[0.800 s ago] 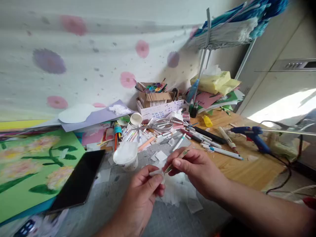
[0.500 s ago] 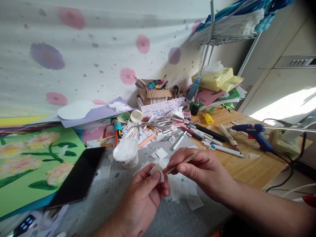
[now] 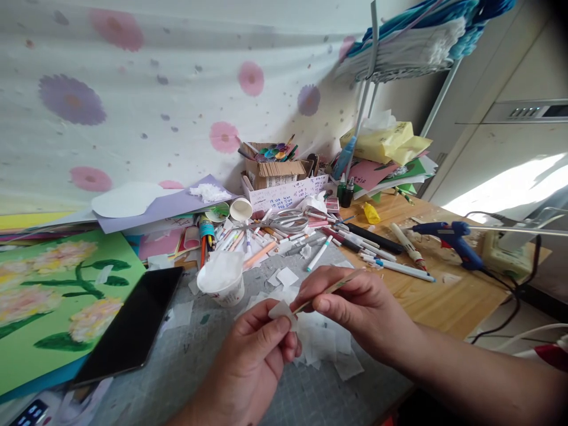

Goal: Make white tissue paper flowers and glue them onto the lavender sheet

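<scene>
My left hand (image 3: 261,346) pinches a small white paper square (image 3: 281,309) between thumb and fingers. Held in my right hand (image 3: 350,310) is a thin wooden stick (image 3: 338,285), pointing down to the left with its tip at the edge of that square. Below both hands, loose white paper squares (image 3: 326,346) lie spread over the grey cutting mat (image 3: 186,384). A paper cup (image 3: 222,290) with white sheets in its mouth stands just beyond my left hand.
A dark tablet (image 3: 133,322) and a green flower picture (image 3: 57,296) lie at left. Markers (image 3: 319,253) and scissors (image 3: 288,221) crowd the back, before a cardboard box (image 3: 275,174). At right, a blue glue gun (image 3: 448,234) rests with its cable.
The stick's tip has come closer to the paper square, and the square has tilted in my left fingers. The whole view has shifted slightly.
</scene>
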A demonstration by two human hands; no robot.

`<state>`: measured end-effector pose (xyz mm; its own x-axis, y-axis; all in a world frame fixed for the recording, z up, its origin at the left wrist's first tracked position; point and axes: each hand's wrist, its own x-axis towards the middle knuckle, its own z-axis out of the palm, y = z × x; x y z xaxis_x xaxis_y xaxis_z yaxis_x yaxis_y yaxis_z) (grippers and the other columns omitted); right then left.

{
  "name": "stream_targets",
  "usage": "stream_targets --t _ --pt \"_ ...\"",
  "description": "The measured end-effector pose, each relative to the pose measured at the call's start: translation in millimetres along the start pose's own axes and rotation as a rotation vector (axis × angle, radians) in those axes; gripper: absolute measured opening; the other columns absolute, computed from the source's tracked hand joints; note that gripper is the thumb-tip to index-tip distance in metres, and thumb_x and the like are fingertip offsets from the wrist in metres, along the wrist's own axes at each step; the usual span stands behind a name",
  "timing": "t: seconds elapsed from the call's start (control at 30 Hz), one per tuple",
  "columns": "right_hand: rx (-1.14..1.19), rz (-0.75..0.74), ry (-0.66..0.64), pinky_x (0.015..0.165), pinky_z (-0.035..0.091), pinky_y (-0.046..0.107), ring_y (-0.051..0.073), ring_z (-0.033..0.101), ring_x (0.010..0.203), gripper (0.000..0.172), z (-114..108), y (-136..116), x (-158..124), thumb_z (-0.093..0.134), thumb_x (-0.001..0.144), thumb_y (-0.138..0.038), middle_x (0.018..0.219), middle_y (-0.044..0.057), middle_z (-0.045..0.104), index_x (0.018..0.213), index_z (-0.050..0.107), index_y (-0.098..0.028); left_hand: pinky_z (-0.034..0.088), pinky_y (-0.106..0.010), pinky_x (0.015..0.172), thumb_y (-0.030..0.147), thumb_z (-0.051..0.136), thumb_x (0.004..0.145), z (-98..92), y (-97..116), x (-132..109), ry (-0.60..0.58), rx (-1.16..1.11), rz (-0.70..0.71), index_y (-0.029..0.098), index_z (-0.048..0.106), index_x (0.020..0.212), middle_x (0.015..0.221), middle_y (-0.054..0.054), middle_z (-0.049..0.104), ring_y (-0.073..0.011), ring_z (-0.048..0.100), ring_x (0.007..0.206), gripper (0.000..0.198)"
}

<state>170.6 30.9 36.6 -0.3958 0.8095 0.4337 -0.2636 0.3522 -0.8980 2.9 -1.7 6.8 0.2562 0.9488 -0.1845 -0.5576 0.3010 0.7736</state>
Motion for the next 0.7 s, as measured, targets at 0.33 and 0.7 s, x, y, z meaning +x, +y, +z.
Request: stream_targets --t 0.33,0.7 --pt "-0.249 -0.074 -0.134 0.079 0.051 0.031 0.016 0.063 0.088 0.008 -7 -6 3 0.061 0.085 -0.017 0.086 0.007 0.068 0.086 0.069 -0.016 0.037 -0.023 0.053 0.028 0.063 0.075 -6.1 3 0 0.180 0.961 0.339 0.018 0.064 0.068 0.061 0.001 0.054 -0.0128 0.046 0.058 0.012" --pt "-0.215 -0.003 -0.145 0.077 0.052 0.032 0.017 0.064 0.084 0.010 -12 -3 0 0.061 0.086 -0.020 0.084 0.008 0.068 0.080 0.066 -0.013 0.050 -0.023 0.067 0.029 0.066 0.079 -15.7 -6 0 0.067 0.492 0.277 0.024 0.068 0.086 0.081 0.000 0.065 -0.0141 0.058 0.074 0.008"
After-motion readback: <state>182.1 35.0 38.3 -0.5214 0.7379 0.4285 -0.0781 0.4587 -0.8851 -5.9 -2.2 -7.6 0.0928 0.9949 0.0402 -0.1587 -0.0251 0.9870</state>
